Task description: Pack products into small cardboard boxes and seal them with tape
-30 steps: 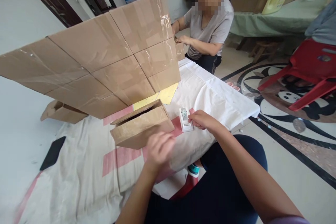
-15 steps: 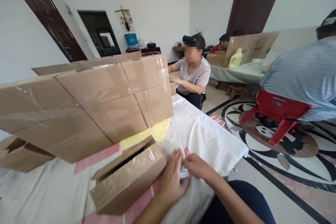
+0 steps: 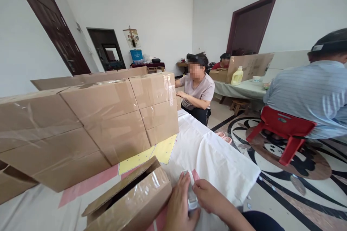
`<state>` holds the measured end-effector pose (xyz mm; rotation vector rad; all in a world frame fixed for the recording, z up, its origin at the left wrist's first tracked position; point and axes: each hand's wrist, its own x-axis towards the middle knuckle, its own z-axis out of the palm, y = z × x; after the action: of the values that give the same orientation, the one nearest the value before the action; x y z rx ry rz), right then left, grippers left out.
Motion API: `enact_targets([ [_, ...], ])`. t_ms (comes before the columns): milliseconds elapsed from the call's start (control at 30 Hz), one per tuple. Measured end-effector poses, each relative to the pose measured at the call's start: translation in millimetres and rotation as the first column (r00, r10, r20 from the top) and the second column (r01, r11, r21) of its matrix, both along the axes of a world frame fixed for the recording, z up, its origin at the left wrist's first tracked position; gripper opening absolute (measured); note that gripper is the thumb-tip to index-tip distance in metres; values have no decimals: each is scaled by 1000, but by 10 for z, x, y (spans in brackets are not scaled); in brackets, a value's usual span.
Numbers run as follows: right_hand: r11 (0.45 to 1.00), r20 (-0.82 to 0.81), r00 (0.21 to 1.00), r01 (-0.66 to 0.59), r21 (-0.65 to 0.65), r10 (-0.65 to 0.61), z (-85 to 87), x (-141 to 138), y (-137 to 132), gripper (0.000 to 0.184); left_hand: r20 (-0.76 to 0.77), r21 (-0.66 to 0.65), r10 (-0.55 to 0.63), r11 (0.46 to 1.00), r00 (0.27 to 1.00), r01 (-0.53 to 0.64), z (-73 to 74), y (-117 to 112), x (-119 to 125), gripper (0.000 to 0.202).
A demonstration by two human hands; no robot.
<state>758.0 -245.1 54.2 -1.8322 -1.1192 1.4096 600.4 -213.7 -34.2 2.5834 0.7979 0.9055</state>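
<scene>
My left hand [image 3: 180, 202] is at the front of the cloth-covered table, fingers laid along a small white-and-grey object [image 3: 192, 199] and thumb round its near end. I cannot make out what kind of object it is. Close on its right, my right hand [image 3: 207, 195] is closed, with a pink strip [image 3: 195, 175] showing above its fingers; the rest of the strip is hidden. Beside my left hand lies a cardboard box [image 3: 132, 196] with a dark gap along its top and shiny clear tape on its end.
A wall of taped cardboard boxes [image 3: 108, 119] stands across the table [image 3: 217, 158]. Behind its right end a person [image 3: 200, 86] crouches. Someone sits on a red plastic chair [image 3: 288, 121] at right, near another table with a yellow bottle [image 3: 237, 75].
The camera view has tilted up, so the room and table sit lower in the picture. My hands stay together at the white-and-grey object, more of which now shows between them.
</scene>
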Motion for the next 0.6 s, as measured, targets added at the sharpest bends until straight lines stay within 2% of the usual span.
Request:
enact_targets([
  [300,999,5,999,-38,22,38,-120,38,34,30,-63,44,43,998,997,-40,-104,70,-10,97],
  [467,994,54,998,-47,97,42,-138,60,23,33,-18,58,26,998,999,-25,-42,76,-35,95],
  [600,996,73,997,-43,79,38,-131,51,15,31,109,54,8,998,994,-14,51,51,-58,74],
])
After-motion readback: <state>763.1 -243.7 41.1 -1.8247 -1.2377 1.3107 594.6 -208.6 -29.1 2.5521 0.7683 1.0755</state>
